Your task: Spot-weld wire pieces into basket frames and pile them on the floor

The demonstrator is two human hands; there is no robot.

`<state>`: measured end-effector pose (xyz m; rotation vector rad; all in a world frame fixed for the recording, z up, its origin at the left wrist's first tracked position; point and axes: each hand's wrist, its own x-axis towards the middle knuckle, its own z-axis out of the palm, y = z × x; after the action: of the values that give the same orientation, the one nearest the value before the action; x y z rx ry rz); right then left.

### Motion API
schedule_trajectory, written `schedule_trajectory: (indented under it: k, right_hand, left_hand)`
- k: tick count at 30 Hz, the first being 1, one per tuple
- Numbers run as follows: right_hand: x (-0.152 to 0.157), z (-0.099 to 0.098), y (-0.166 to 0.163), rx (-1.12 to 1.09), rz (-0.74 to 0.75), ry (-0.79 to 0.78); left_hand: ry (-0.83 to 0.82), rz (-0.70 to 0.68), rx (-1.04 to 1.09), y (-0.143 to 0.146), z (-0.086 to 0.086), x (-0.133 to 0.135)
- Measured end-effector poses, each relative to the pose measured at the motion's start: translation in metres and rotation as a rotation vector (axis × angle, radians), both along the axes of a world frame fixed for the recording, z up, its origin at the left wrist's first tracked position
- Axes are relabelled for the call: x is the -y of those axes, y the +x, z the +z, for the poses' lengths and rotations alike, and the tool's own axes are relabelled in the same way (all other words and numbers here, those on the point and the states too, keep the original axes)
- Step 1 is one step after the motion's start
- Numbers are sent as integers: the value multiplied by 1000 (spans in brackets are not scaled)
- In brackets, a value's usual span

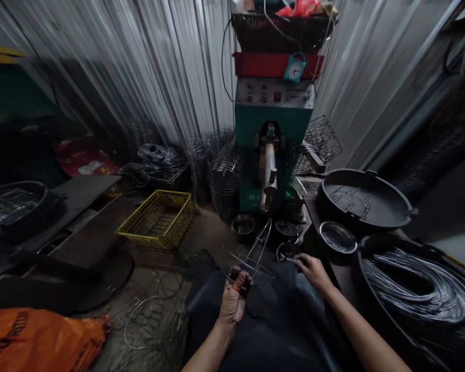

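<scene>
My left hand [233,297] is closed around a bent wire frame [260,247] above my dark-covered lap. The thin loops of the frame stick up and forward, away from me. An orange band or wrap shows on one finger of this hand. My right hand [313,269] is off to the right, its fingers pinched together. It is close to a small metal bowl [285,251]; whatever the fingertips hold is too small and dark to make out. Further small bowls [243,225] stand at the foot of the green machine [251,155], which has a protruding metal arm [270,175].
At right, a large black pan [375,191] holds wire pieces, a steel dish [338,237] sits beside it, and a tub holds wire hoops [422,284]. To the left are a yellow crate [158,214], loose wire rings [151,315] on the floor and an orange sack [42,338].
</scene>
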<state>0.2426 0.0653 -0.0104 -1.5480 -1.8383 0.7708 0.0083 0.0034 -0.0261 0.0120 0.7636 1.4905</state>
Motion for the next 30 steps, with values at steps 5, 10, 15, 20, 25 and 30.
schedule_trajectory:
  k: [5, 10, 15, 20, 25, 30]
  right_hand:
    - [-23, 44, -57, -349, 44, -111]
    - [-29, 47, -78, -517, 70, -180]
    - [-32, 35, -77, -590, 77, -163]
    - [-39, 27, -79, -634, 58, -148]
    - [-45, 26, -84, -700, 26, -169]
    - [-53, 26, -83, -710, 19, -161]
  left_hand:
    - [15, -34, -42, 5, 6, 2]
    - [43, -46, -135, 2, 2, 2]
    - [44, -70, -176, -3, 0, -4]
    - [15, -100, -167, -6, 4, -13]
    - [0, -107, -163, -7, 8, -21]
    - [12, -120, -180, -8, 9, -31]
